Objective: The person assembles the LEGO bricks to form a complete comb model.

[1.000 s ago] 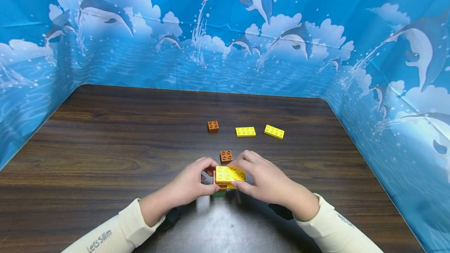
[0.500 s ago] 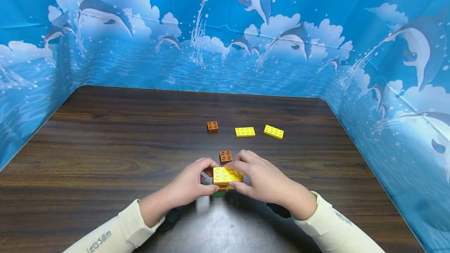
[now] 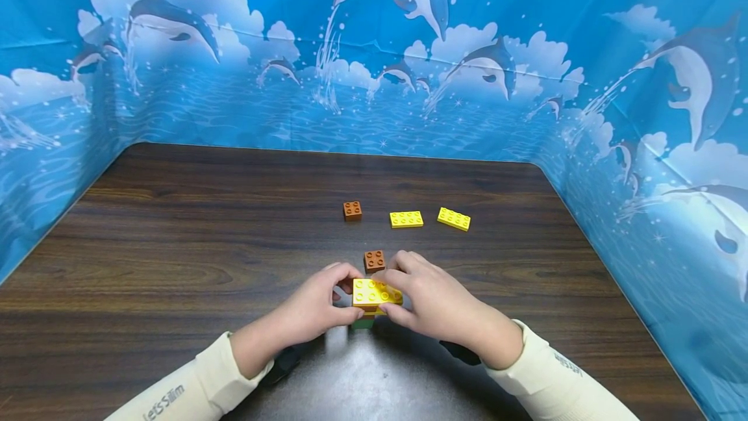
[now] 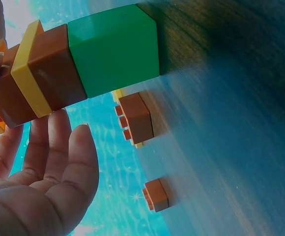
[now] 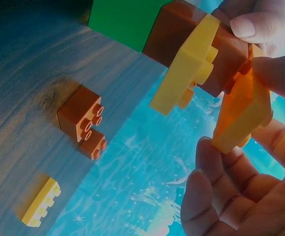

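A small tower of toy building bricks stands upright between both hands. Its base is a green block [image 4: 115,51], topped by a brown brick [image 4: 59,66], a yellow plate [image 5: 186,64] jutting to the right, and an upper brown brick [image 5: 226,59]. The left hand [image 3: 318,297] holds this upper brown brick, thumb on the near side and fingers on the far side. Between thumb and fingers, the right hand [image 3: 435,294] pinches a second yellow plate [image 3: 371,292] over the tower's top. In the right wrist view that plate sits slightly askew, with the brown studs showing under it.
One loose brown brick [image 3: 374,260] lies just behind the tower, another brown brick [image 3: 352,210] farther back. Two yellow plates [image 3: 406,219] [image 3: 454,219] rest to the right of it. A blue dolphin-print curtain [image 3: 350,115] surrounds the dark wooden table [image 3: 175,245].
The right hand has shifted the top yellow plate slightly left, so its left end now lines up over the tower's brown brick. The left hand keeps its hold almost unmoved.
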The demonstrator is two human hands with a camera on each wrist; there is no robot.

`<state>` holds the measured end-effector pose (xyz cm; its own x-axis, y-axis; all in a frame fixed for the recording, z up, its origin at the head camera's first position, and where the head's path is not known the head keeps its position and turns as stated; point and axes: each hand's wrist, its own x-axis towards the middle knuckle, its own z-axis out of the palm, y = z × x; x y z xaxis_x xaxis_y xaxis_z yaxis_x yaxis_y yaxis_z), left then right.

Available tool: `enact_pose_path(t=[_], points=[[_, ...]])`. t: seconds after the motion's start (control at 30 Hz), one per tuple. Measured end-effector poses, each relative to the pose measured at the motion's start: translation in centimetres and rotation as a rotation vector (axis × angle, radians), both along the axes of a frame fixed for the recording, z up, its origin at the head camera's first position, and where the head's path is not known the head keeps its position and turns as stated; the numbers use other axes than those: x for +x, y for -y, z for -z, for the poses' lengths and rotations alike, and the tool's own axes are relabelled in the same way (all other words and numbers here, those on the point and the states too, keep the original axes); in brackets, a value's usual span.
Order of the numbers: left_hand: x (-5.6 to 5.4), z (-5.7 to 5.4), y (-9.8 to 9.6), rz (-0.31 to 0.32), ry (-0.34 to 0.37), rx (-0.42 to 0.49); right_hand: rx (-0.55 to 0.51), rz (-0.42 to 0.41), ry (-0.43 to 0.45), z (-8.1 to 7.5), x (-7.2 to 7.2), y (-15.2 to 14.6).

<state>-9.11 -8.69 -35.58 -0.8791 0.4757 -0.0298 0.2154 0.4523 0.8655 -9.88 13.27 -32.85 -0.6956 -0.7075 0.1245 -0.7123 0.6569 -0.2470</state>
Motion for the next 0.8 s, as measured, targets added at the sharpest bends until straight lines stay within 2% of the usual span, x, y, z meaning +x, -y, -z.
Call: enact_pose_path(t=[0.2,0.5,0.67,0.8], points=[[-0.02,0.08,0.00,-0.005,-0.005,-0.009,0.002,-0.001,0.000,0.14,-0.06,0.05],[0.11,0.13,-0.03,-0.042,-0.001,-0.009,-0.023,0.015,0.054,0.25,-0.07,-0.05],[0.16,0.06,0.11,-0.036,0.001,-0.003,-0.072,0.024,0.074,0.59,-0.11,-0.19],[0.12,0.05,0.24,-0.026,0.001,-0.003,-0.131,0.038,0.130,0.94,-0.19,-0.40]])
